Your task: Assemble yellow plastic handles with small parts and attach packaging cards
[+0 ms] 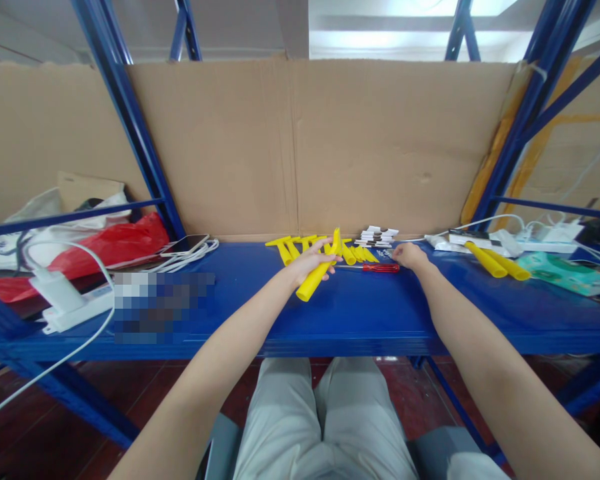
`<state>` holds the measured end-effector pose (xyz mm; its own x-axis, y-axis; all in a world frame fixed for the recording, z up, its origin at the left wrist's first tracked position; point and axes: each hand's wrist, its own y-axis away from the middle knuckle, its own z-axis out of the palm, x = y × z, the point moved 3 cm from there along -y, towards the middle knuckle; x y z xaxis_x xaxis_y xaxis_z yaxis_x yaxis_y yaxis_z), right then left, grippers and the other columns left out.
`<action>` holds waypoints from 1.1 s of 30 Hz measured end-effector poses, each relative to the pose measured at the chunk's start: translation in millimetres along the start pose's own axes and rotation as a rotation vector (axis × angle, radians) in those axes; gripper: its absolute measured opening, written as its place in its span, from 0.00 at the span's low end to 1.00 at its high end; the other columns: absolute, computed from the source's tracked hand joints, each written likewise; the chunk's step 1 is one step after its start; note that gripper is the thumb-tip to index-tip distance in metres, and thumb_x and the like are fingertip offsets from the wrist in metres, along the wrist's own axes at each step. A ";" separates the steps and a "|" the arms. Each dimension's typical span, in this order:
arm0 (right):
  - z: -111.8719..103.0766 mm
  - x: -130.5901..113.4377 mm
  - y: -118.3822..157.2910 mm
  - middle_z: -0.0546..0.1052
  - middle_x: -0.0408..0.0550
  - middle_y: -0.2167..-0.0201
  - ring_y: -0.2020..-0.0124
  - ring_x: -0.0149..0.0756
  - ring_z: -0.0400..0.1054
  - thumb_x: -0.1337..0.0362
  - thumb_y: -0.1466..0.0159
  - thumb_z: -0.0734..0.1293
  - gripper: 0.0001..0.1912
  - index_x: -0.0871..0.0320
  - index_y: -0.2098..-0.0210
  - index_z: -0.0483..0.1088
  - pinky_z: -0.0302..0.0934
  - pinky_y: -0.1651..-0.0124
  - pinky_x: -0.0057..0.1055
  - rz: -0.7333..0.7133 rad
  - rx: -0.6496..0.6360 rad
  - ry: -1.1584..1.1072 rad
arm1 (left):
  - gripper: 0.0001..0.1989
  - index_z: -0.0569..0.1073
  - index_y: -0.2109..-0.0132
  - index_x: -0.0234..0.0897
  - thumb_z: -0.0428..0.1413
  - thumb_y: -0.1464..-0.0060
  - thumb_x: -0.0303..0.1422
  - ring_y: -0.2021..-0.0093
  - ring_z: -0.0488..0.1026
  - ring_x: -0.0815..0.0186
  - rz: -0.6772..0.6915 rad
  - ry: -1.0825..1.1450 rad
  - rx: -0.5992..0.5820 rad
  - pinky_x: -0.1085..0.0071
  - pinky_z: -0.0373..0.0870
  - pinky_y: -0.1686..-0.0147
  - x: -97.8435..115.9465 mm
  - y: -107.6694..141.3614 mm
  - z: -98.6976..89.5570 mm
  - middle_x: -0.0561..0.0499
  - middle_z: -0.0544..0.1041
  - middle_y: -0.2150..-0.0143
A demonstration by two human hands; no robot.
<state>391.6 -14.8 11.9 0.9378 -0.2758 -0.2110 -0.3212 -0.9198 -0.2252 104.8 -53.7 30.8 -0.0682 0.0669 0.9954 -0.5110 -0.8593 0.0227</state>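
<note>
My left hand (307,262) is closed around a yellow T-shaped plastic handle (311,285), which is tilted with its round tube end toward me and its crosspiece up. Over small shiny metal pieces (384,253), perhaps screws, my right hand (411,256) has its fingertips together; whatever is between them is too small to make out. Between the hands lies a screwdriver (380,268) with a red handle. More yellow T-shaped handles (283,252) are lined up behind my left hand. Smaller yellow pieces (364,255) lie beside them, near a stack of white-and-black pieces (377,237).
Two yellow tubes (497,261) rest at the right by a green packet (570,272) and white power strip. On the left are a phone with a white cable (195,251), a red bag (115,250) and another power strip (75,303). Cardboard (220,147) walls the back.
</note>
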 end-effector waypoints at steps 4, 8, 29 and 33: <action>1.3 -0.8 -0.9 0.79 0.51 0.60 0.57 0.41 0.73 0.66 0.43 0.66 0.09 0.55 0.64 0.77 0.63 0.60 0.30 -0.015 0.000 -0.004 | 0.31 0.54 0.36 0.46 0.51 0.43 0.20 0.81 0.68 0.74 -0.004 -0.017 -0.038 0.79 0.64 0.82 -2.9 -3.8 -2.8 0.48 0.77 0.62; 3.9 0.2 -4.4 0.80 0.50 0.61 0.58 0.40 0.73 0.67 0.44 0.66 0.08 0.55 0.65 0.77 0.64 0.61 0.29 -0.035 0.004 -0.008 | 0.31 0.54 0.35 0.46 0.50 0.43 0.20 0.81 0.68 0.74 -0.013 -0.024 -0.054 0.79 0.64 0.82 -2.6 -3.4 -1.7 0.46 0.77 0.61; 7.9 -5.6 -9.3 0.72 0.48 0.83 0.74 0.36 0.70 0.70 0.42 0.63 0.17 0.58 0.87 0.66 0.61 0.67 0.28 -0.156 -0.076 -0.063 | 0.34 0.50 0.34 0.44 0.52 0.43 0.23 0.79 0.70 0.72 -0.116 0.009 -0.153 0.80 0.63 0.84 -5.6 -1.3 -2.0 0.44 0.77 0.61; -0.8 -17.4 -3.1 0.71 0.47 0.83 0.72 0.36 0.69 0.71 0.41 0.61 0.16 0.58 0.85 0.65 0.60 0.66 0.27 -0.217 -0.036 -0.156 | 0.32 0.50 0.34 0.41 0.51 0.43 0.21 0.79 0.70 0.71 -0.120 0.016 -0.150 0.79 0.64 0.84 -5.2 -0.7 -1.7 0.44 0.77 0.63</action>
<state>376.3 -7.4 17.0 0.9517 -0.0276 -0.3058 -0.1074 -0.9629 -0.2475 104.0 -52.5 25.5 -0.0118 0.1731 0.9848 -0.6381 -0.7596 0.1259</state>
